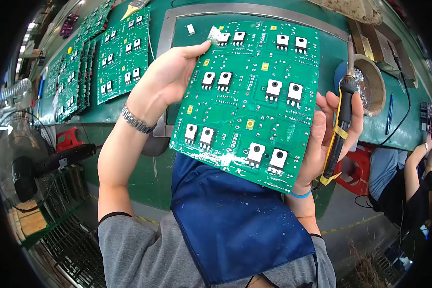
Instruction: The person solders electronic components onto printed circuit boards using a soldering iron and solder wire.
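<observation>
A large green circuit board (235, 108) is held up tilted in front of me, above the table. Paired transistors with pale metal tabs and small yellow labels are spread over its face. My left hand (170, 72) grips the upper left edge, its thumb at the corner and the other fingers hidden behind the board. At the right edge, my right hand (314, 151) steadies the board. The same hand clasps a black-handled soldering iron (338, 127) wrapped with yellow tape, its metal shaft pointing up and away.
Behind the board lies a grey metal frame (170, 26) on the green table (115, 108). More circuit boards (122, 60) stand stacked at the left. A round bowl (377, 86) with shiny scraps, a metal box (389, 45) and a blue pen (390, 115) are right. Another person's arm (413, 168) shows far right.
</observation>
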{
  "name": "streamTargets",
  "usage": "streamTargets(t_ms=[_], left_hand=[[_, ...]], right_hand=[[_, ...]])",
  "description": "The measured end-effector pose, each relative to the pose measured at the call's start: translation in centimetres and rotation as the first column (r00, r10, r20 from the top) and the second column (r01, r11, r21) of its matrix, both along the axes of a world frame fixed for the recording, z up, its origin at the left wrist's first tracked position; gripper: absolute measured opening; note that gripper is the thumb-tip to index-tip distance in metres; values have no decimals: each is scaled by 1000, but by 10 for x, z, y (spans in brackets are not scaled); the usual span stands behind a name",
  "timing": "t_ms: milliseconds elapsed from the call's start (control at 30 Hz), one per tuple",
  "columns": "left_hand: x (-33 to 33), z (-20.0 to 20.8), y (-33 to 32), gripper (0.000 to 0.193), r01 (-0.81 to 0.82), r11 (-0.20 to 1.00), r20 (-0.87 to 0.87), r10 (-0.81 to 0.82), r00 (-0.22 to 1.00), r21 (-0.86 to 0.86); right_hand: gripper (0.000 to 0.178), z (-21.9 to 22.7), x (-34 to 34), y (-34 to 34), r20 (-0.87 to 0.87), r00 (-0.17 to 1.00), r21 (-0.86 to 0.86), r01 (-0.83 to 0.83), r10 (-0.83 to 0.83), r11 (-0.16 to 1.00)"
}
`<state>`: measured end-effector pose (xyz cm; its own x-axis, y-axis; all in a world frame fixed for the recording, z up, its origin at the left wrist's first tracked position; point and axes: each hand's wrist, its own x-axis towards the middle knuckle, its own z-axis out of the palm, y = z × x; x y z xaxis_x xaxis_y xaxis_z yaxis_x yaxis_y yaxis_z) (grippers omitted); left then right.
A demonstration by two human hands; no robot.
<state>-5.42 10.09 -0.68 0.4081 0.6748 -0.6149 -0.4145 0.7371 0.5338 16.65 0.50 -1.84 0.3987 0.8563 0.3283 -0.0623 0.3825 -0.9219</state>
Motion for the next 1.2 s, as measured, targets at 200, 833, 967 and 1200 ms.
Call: streamTargets(t_ms=[200, 833, 967, 1200], left_hand=[[-9, -7, -3, 30, 8, 1000, 161, -8, 987, 0], [-7, -7, -9, 30, -118, 993, 58, 116, 992, 25], [-8, -7, -10, 30, -144, 989, 53, 142, 988, 36], [-9, -12, -10, 28, -283, 959, -99, 284, 954, 25]], right_hand=[[59, 0, 4, 4, 7, 999, -34, 35, -34, 999], [56, -10, 9, 14, -22, 1000, -59, -14, 13, 998], [53, -8, 15, 10, -34, 999, -123, -40, 36, 992], [55, -6, 22, -12, -89, 995, -145, -65, 53, 987]])
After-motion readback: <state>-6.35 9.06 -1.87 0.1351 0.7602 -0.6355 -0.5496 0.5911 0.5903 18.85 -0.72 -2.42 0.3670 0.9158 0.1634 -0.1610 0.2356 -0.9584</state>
